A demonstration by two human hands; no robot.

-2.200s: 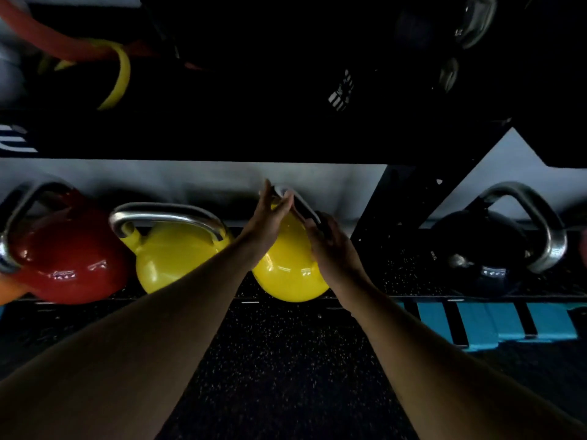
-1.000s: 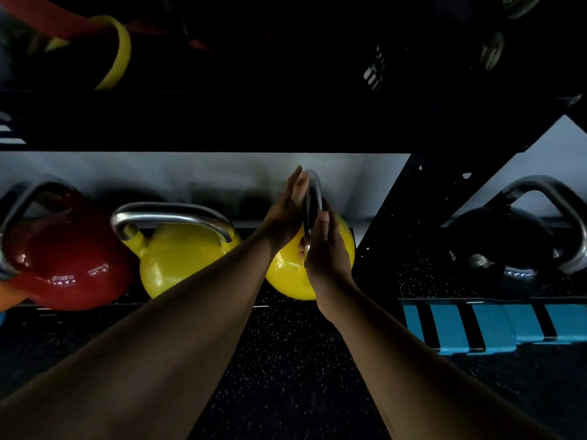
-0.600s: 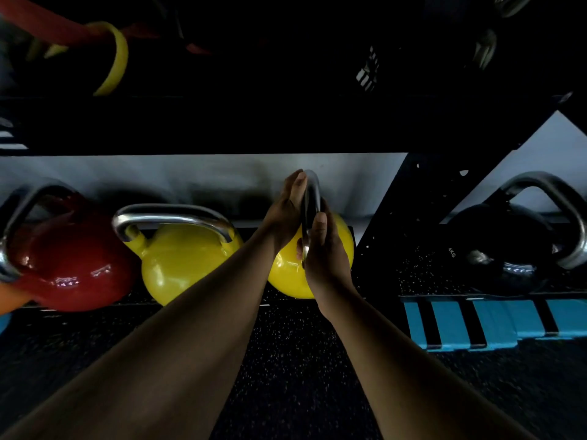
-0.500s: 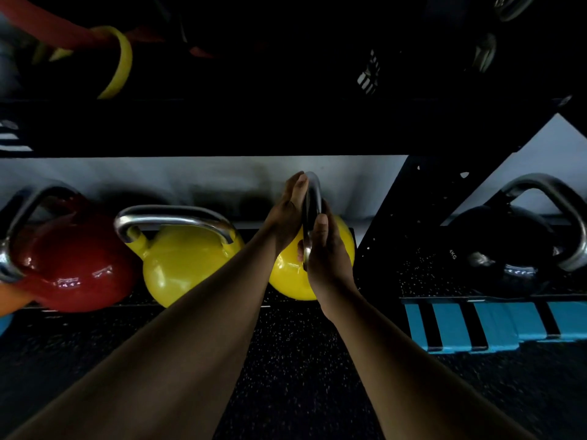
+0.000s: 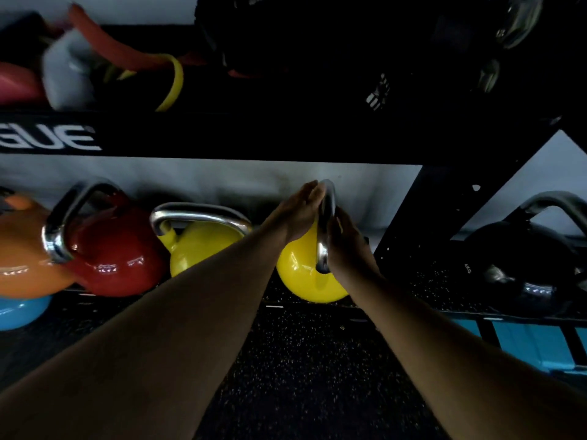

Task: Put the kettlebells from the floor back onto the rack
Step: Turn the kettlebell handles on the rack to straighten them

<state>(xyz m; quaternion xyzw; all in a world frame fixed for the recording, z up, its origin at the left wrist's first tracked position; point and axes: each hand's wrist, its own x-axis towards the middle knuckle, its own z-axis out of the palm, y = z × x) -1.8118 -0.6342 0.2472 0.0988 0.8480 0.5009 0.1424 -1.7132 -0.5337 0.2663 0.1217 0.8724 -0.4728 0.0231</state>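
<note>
Two bare forearms reach up from the bottom of the frame to one yellow kettlebell (image 5: 305,277) at centre, which sits on the lower shelf of the black rack (image 5: 286,138); its steel handle (image 5: 325,227) stands edge-on between the palms. The left hand (image 5: 300,212) lies flat and open against the handle's left side, fingers straight; the right hand (image 5: 347,246) presses the right side, fingers extended, not wrapped round. Along the lower row I count six kettlebells: orange (image 5: 22,255), red (image 5: 117,249), two yellow, the second (image 5: 197,246) left of centre, one black (image 5: 521,265) at right, one blue (image 5: 19,312) at lower left; coloured bands (image 5: 171,81) lie upper left.
</note>
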